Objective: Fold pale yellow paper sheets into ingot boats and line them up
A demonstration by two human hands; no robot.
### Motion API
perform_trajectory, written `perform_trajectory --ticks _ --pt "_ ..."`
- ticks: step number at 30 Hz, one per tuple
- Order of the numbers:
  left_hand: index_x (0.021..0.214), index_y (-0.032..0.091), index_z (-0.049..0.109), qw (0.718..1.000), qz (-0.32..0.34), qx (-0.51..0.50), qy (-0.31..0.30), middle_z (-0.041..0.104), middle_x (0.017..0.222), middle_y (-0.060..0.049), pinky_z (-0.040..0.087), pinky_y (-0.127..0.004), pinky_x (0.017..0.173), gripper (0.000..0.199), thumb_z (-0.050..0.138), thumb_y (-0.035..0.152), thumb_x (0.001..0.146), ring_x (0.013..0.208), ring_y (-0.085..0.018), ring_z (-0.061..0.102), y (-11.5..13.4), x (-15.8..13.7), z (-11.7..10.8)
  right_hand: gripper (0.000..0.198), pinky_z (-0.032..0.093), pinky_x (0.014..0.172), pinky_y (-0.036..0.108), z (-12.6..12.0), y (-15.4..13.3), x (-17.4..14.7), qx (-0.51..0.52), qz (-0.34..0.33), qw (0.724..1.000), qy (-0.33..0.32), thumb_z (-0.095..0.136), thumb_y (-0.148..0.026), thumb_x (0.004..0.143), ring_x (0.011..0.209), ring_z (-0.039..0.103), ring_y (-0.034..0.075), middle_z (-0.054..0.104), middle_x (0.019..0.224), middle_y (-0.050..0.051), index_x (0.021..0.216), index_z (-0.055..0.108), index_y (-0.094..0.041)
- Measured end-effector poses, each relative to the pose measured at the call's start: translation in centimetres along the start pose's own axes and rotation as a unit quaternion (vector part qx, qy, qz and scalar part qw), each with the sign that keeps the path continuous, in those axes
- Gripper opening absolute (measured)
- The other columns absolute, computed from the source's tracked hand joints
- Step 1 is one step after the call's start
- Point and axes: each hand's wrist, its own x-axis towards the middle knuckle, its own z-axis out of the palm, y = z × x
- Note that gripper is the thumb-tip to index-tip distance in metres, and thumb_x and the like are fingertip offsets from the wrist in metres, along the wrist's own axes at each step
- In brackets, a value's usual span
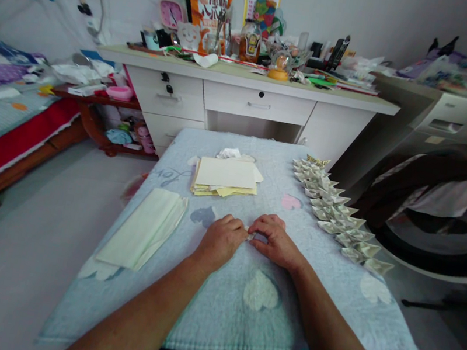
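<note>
My left hand (224,238) and my right hand (274,239) meet near the middle of the cloth-covered table. Both are closed, and their fingertips pinch a small pale piece of folded paper (250,236), mostly covered by the fingers. Beyond them lies a stack of cream and yellow paper sheets (227,174), with a crumpled white bit behind it. Left of my hands rests a folded bundle of pale green-white paper (140,228). To the right, several folded paper boat shapes (336,212) stand in slanting rows, a gold-patterned one at the far end.
The table wears a blue cloth (212,308) with heart patterns. Behind it stands a white desk (258,99) crowded with jars, a pink clock (171,13) and an orange snack bag (207,8). A washing machine (447,114) is on the right, a bed (11,122) on the left.
</note>
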Motion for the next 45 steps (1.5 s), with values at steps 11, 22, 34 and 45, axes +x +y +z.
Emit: perform_trajectory --ticks 11,22,34,45 --pt "0.086 0.018 0.065 1.000 -0.008 0.019 0.004 0.058 0.084 -0.006 0.042 -0.032 0.076 0.021 0.046 0.023 0.094 0.084 -0.019 0.049 0.4 -0.1 0.1 0.009 0.030 0.089 0.039 0.5 0.3 0.1 -0.006 -0.005 1.000 0.024 0.066 -0.026 0.083 0.096 0.048 0.020 0.060 0.095 0.003 0.091 0.071 -0.025" --pt "0.089 0.020 0.067 0.999 -0.044 -0.028 0.008 0.059 0.086 -0.004 0.044 -0.029 0.076 0.020 0.047 0.021 0.093 0.086 -0.018 0.051 0.0 -0.2 0.3 0.019 0.031 0.085 0.035 0.6 0.3 0.2 0.010 0.008 0.999 0.032 0.063 -0.015 0.076 0.091 0.048 0.019 0.060 0.089 0.001 0.094 0.061 -0.021" --pt "0.087 0.019 0.066 0.996 -0.045 -0.074 0.024 0.059 0.087 -0.005 0.044 -0.032 0.080 0.015 0.051 0.021 0.090 0.088 -0.019 0.052 0.0 -0.2 -0.1 0.006 0.030 0.083 0.036 1.1 -0.1 0.6 -0.025 0.031 0.999 0.036 0.065 -0.017 0.082 0.091 0.047 0.020 0.060 0.089 0.003 0.083 0.068 -0.022" --pt "0.080 0.019 0.067 0.990 -0.065 -0.120 0.023 0.060 0.083 -0.004 0.042 -0.031 0.078 0.014 0.054 0.018 0.087 0.084 -0.018 0.053 -0.5 0.1 0.0 0.004 0.031 0.081 0.035 1.0 0.2 0.5 -0.014 0.041 0.999 0.031 0.065 -0.018 0.083 0.090 0.046 0.020 0.060 0.087 0.003 0.085 0.065 -0.022"
